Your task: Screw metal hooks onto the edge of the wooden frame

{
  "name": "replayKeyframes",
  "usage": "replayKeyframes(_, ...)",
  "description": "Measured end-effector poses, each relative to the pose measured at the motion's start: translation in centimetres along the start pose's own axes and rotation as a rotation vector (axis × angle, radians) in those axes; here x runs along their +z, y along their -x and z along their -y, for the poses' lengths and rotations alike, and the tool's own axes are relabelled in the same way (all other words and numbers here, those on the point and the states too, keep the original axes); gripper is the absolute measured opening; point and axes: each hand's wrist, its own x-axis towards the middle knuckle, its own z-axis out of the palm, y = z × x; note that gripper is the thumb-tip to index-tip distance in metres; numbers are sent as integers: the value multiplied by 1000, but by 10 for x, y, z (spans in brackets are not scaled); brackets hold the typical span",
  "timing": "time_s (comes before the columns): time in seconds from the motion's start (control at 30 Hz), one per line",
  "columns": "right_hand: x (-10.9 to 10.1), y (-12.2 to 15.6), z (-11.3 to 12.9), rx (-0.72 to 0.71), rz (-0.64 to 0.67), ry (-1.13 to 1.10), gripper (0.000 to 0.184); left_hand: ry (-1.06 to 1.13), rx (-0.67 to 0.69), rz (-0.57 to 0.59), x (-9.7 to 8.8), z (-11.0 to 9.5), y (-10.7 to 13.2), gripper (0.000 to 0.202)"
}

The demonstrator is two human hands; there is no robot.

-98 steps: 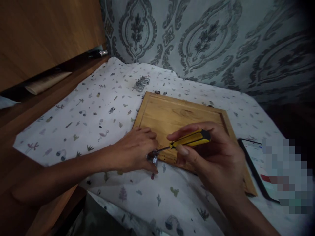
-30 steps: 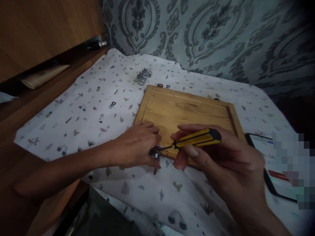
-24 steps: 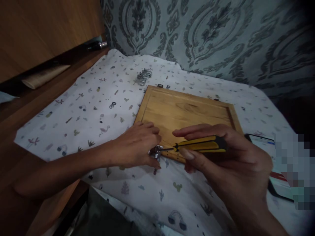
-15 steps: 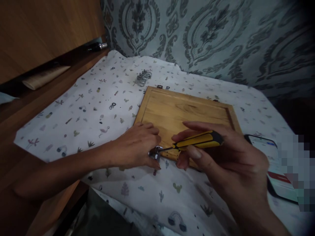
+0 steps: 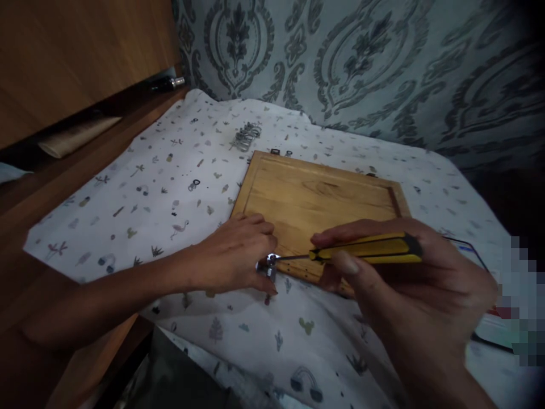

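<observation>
My right hand [image 5: 409,284] grips a yellow-and-black screwdriver [image 5: 366,249] between thumb and fingers. Its thin shaft points left, and the tip meets a small shiny metal fitting [image 5: 271,264] at the near left corner of a wooden panel [image 5: 315,199]. With thumb and fingers, my left hand [image 5: 242,253] pinches that fitting against the corner, hiding part of it. The panel has a raised frame and lies flat on a patterned cloth. Small dark holes show along its near edge, close to the fitting.
A pile of metal fittings [image 5: 246,136] lies beyond the panel's far left corner. Small metal pieces [image 5: 276,151] sit along its far edge. A phone [image 5: 489,329] rests at the right, partly behind my right hand. Wooden furniture [image 5: 85,57] stands at the left; a papered wall [image 5: 361,57] closes the back.
My right hand and the screwdriver handle have shifted right, and the screwdriver lies more level. Its tip is still at the fitting. My left hand stays in place.
</observation>
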Motion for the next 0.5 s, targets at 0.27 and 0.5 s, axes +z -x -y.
replayKeyframes(0.27,0,-2,0,14,-22,-19,10,-10,15,-17,3,3,0,43)
replayKeyframes(0.5,2,1,-5,13,13,-44,11,-17,1,-8,2,2,0,43)
